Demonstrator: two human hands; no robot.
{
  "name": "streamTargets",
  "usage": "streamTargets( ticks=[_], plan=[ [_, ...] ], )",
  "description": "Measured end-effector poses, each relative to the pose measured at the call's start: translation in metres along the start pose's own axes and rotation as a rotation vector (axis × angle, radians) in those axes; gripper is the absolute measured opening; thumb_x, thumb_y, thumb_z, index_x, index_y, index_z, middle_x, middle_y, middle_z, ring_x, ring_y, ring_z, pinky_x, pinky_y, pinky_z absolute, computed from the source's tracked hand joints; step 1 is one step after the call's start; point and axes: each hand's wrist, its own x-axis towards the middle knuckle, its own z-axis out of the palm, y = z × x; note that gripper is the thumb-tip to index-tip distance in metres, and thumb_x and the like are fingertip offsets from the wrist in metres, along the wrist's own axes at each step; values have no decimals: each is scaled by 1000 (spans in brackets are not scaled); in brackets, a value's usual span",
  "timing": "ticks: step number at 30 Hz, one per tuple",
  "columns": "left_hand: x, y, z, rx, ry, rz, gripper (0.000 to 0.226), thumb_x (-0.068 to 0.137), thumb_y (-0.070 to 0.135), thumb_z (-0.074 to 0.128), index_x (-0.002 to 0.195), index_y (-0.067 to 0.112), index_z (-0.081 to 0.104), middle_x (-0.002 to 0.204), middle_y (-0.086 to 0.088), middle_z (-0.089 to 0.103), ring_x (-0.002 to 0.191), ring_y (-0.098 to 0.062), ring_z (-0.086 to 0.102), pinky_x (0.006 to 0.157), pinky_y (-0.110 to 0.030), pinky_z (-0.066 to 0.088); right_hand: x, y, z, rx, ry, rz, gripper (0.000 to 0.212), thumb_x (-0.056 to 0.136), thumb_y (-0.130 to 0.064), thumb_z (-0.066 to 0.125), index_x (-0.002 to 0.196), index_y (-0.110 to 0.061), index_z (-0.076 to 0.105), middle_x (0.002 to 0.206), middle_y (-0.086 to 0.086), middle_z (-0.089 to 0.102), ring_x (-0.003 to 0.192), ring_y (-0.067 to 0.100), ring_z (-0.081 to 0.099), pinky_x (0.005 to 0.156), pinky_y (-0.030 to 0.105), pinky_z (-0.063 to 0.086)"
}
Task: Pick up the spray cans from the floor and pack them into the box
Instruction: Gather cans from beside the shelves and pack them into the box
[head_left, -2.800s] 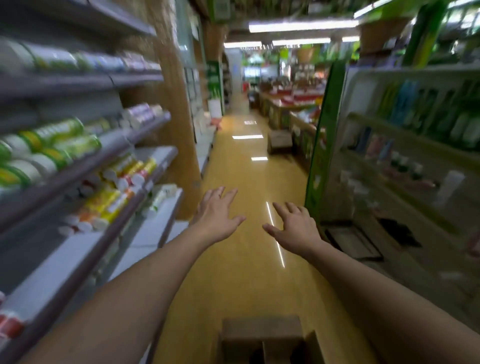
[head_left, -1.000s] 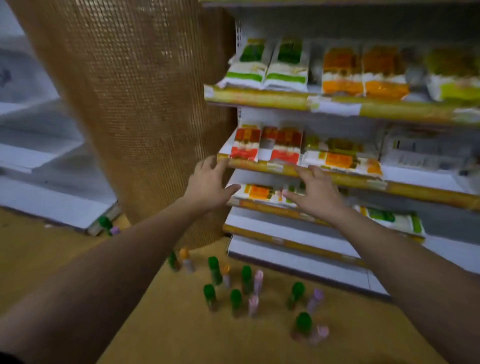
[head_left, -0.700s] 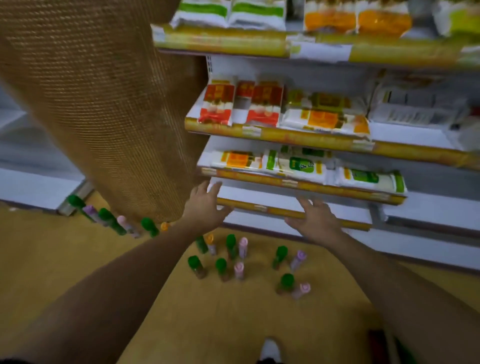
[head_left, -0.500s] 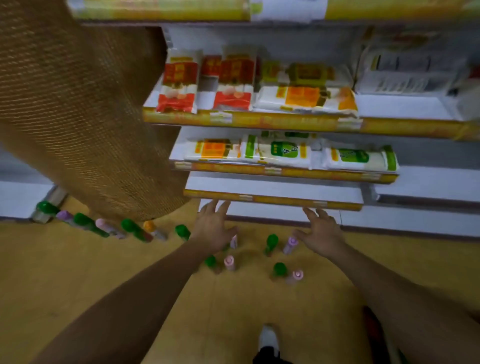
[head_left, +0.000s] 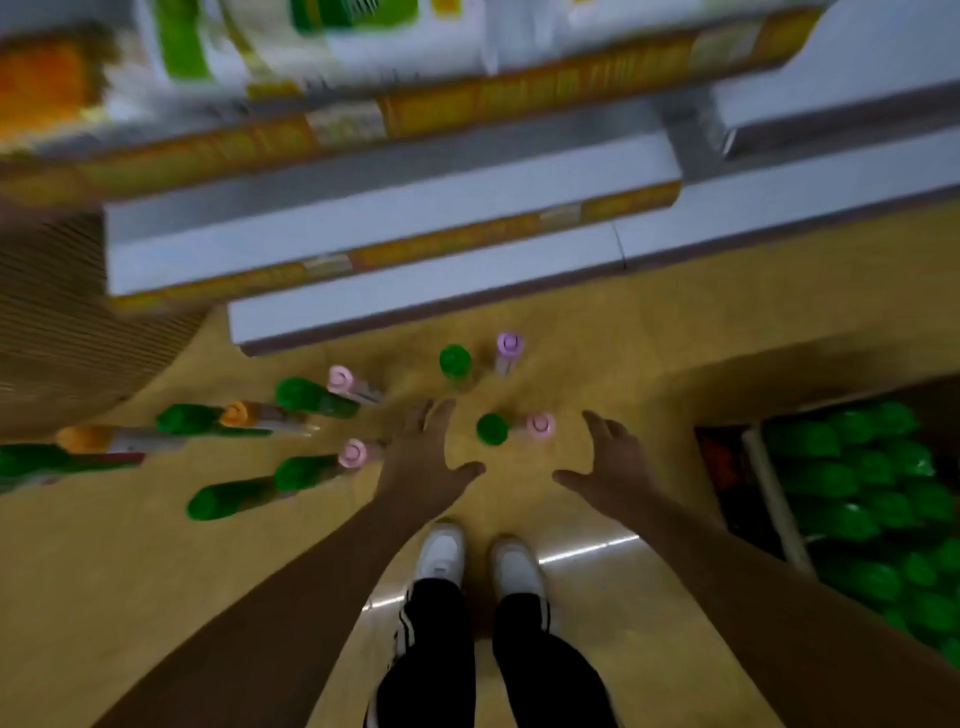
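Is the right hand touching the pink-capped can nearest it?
Apart. The head view shows bare floor between the right hand and the pink-capped can.

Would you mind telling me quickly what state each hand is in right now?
Left hand: open, fingers spread, holding nothing.
Right hand: open, fingers spread, holding nothing.

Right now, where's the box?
Head view, far right edge: the box sits on the floor just right of the right hand, with green-capped cans packed inside.
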Motion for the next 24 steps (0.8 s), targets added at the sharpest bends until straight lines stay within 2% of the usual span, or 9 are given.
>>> streamTargets(
  ticks=[3, 7, 11, 14, 17, 20, 22, 24],
  plan=[
    [38, -33, 68, -30, -4, 5, 102, 71, 50, 86, 154, 18, 35, 157, -15, 33, 143, -31, 30, 111, -36, 25, 51, 36, 52, 57, 22, 28, 112, 71, -49, 86, 158, -16, 25, 152, 18, 42, 135, 37, 44, 105, 42, 42],
    [77, -75, 141, -69, -53, 48, 118, 60, 46, 93, 156, 22, 29, 157, -8, 35, 141, -25, 30, 103, -27, 26, 110, 68, 115, 213, 69, 3, 117, 60, -36, 95, 156, -21, 30, 147, 12, 49, 130, 33, 50, 94, 32, 42],
    [117, -100, 186, -152, -14, 136, 125, 52, 32, 99, 156, 27, 28, 155, -3, 41, 138, -22, 38, 103, -26, 30, 163, 77, 160, 411, 140, -23, 115, 57, -21, 97, 154, -17, 35, 147, 7, 52, 132, 27, 51, 100, 30, 42],
    [141, -112, 206, -223, 12, 221, 122, 51, 27, 99, 153, 31, 33, 151, 2, 47, 135, -18, 45, 103, -27, 37, 186, 75, 184, 536, 191, -42, 111, 56, -17, 98, 150, -19, 39, 137, 1, 61, 125, 20, 56, 100, 30, 46],
    [156, -114, 215, -307, 53, 255, 102, 53, 25, 98, 142, 27, 49, 137, 9, 60, 124, -10, 55, 100, -26, 46, 196, 73, 197, 577, 293, -66, 87, 59, -16, 96, 135, -22, 54, 114, -7, 70, 110, 18, 65, 87, 25, 48],
    [163, -107, 214, -316, 100, 240, 73, 54, 33, 90, 120, 27, 60, 106, 17, 66, 98, 0, 61, 82, -12, 47, 194, 69, 200, 595, 418, -55, 56, 63, -16, 92, 111, -26, 66, 95, -12, 69, 94, 19, 69, 77, 25, 50],
    [162, -99, 209, -299, 132, 226, 72, 53, 37, 89, 118, 24, 61, 97, 16, 65, 90, 4, 57, 74, 0, 39, 187, 68, 195, 599, 455, -31, 50, 64, -19, 91, 107, -26, 67, 95, -8, 73, 91, 18, 70, 77, 27, 51],
    [158, -89, 200, -281, 150, 218, 77, 53, 38, 92, 122, 23, 61, 97, 15, 65, 90, 7, 55, 74, -1, 38, 175, 69, 185, 595, 465, -8, 48, 65, -22, 90, 107, -25, 67, 95, -6, 74, 88, 18, 70, 75, 24, 49]
  ],
)
